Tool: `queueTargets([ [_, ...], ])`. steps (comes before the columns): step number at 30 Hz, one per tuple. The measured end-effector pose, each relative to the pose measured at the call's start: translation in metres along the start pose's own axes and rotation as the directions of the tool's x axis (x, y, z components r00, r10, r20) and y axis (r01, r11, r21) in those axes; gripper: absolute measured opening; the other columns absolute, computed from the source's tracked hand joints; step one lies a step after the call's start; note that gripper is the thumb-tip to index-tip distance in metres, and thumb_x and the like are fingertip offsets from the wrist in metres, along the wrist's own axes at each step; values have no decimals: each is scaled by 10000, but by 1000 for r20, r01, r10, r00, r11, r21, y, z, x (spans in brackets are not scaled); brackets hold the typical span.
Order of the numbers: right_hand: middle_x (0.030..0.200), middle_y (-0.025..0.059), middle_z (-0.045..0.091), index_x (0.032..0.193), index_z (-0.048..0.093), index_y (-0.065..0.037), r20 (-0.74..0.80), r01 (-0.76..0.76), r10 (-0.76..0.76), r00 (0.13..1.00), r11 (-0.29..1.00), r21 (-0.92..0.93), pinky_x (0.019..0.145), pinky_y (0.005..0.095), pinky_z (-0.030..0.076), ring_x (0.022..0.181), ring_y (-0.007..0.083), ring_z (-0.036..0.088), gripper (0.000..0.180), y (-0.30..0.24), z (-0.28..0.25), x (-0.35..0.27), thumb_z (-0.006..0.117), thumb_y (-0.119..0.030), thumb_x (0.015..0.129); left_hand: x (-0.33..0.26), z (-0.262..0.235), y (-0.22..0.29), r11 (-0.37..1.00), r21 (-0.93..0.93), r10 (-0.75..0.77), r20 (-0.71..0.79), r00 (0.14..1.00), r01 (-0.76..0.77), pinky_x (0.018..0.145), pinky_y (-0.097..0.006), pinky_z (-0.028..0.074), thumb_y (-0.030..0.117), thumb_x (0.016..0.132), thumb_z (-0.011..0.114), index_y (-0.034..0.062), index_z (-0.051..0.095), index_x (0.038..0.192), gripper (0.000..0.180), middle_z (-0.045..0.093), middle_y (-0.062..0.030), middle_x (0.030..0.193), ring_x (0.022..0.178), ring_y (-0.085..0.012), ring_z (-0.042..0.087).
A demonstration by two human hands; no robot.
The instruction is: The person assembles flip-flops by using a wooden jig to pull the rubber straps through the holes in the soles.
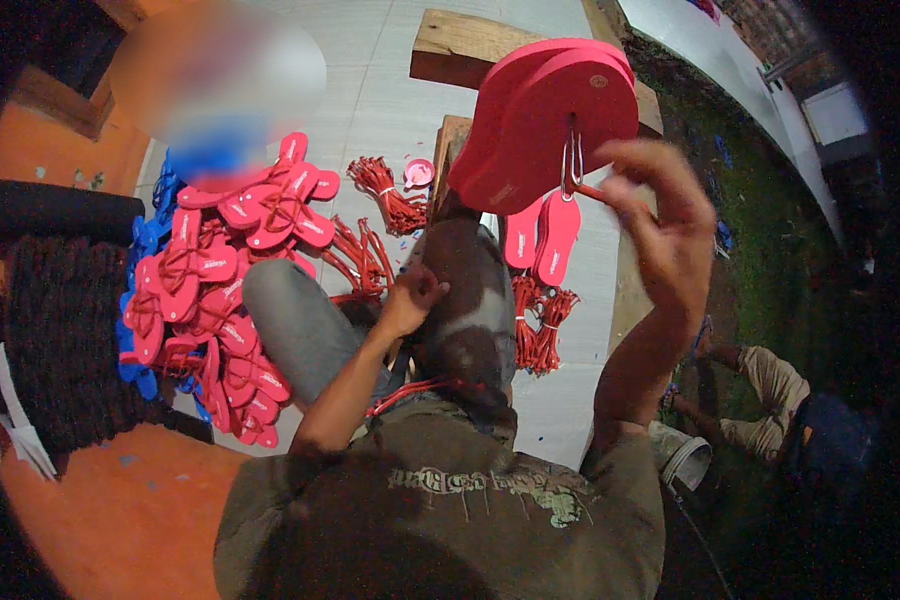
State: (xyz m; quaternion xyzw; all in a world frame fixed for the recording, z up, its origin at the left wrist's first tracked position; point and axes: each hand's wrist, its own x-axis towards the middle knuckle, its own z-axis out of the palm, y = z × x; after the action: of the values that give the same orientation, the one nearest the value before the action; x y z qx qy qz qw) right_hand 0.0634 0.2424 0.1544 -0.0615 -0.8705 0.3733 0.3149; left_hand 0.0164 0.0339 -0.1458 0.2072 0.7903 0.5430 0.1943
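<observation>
A stack of pink flip-flop soles [530,130] stands at the top of a wooden stand in front of me. A looped metal wire hook [571,165] sticks out of the hole in the nearest sole. At the hook's lower end my right hand [670,215], slightly blurred, pinches a red sandal strap [595,192] that reaches the wire. My left hand [415,300] rests by my knee with its fingers curled; whether anything is inside them is hidden.
A heap of pink flip-flops [210,265] with red straps lies left, blue ones [145,240] beside it. Bundles of red straps [385,190] and two pink soles [555,235] lie by the wooden beam [450,50]. Another person [770,400] sits at the right.
</observation>
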Motion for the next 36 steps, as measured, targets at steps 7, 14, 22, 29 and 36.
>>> queueTargets([
  [7, 963, 106, 585, 1021, 554, 7, -264, -7, 18, 964, 999, 43, 695, 291, 475, 817, 151, 582, 353, 15, 39, 9, 680, -163, 739, -11, -9, 14, 994, 93, -54, 31, 998, 51, 547, -322, 414, 245, 767, 632, 8, 554, 728, 252, 538, -112, 639, 588, -197, 520],
  [14, 817, 69, 618, 950, 604, 22, -174, -256, 298, 938, 940, 227, 557, 241, 476, 718, 104, 575, 276, 9, 34, 15, 664, -145, 739, 2, -57, 112, 990, -99, 85, -122, 989, -97, 604, -283, 438, 221, 809, 588, -13, 583, 842, 237, 584, -92, 692, 661, -158, 551],
  [22, 863, 82, 619, 984, 593, 21, 23, -213, 235, 972, 830, 515, 682, 234, 492, 756, 121, 597, 244, 30, 25, 4, 615, -125, 789, 83, -69, 267, 640, 301, 755, -417, 506, -707, 697, -303, 457, 276, 832, 564, 30, 607, 892, 257, 612, -109, 852, 778, -206, 586],
  [29, 876, 92, 614, 1017, 550, 23, 185, -263, 191, 964, 786, 560, 675, 244, 498, 772, 128, 595, 284, 15, 13, 18, 598, -174, 817, 84, -52, 271, 709, 241, 685, -462, 564, -663, 580, -361, 453, 338, 827, 551, 29, 599, 814, 313, 582, -141, 686, 641, -299, 574],
  [36, 843, 74, 614, 971, 549, 15, -3, -170, 194, 981, 864, 474, 646, 249, 477, 738, 118, 576, 276, 5, 32, 6, 556, -234, 853, 75, -51, 277, 885, 65, 464, -231, 855, -462, 705, -300, 457, 249, 850, 501, 20, 572, 941, 257, 606, -123, 812, 761, -189, 588],
])
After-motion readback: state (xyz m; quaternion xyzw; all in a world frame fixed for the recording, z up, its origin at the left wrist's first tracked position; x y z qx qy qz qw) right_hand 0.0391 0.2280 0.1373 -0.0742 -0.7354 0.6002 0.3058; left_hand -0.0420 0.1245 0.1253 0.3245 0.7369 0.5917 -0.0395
